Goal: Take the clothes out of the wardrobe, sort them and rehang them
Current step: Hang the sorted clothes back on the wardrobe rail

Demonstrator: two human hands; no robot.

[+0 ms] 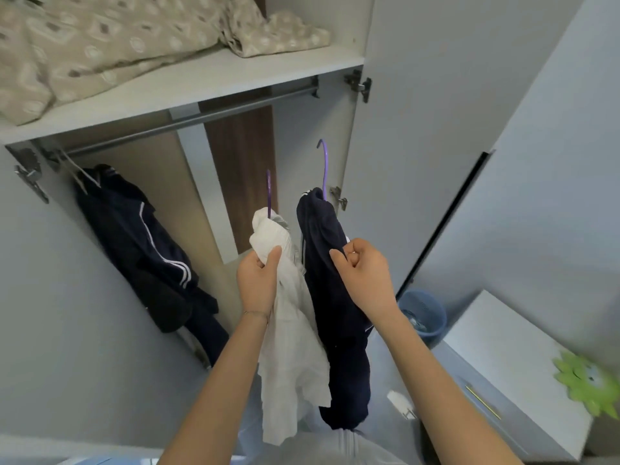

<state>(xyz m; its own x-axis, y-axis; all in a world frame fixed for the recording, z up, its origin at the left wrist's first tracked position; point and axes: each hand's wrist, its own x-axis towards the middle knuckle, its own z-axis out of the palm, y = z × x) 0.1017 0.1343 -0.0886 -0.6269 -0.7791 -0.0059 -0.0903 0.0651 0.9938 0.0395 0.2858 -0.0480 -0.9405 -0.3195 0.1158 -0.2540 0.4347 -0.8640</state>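
Observation:
I face an open wardrobe with a grey rail [208, 114] under its shelf. My left hand [258, 280] grips a white garment [292, 347] that hangs from a purple hanger [268, 193]. My right hand [362, 276] pinches a dark navy garment [339, 313] on a second purple hanger [324, 166]. Both hanger hooks point up, below the rail and off it. A navy jacket with white stripes [141, 243] hangs on the rail at the far left.
A patterned beige blanket [100, 45] lies on the upper shelf. The right wardrobe door [436, 129] stands open. A blue basket [424, 317] sits on the floor at the right, beside a white cabinet [510, 357] with a green flower toy [590, 384].

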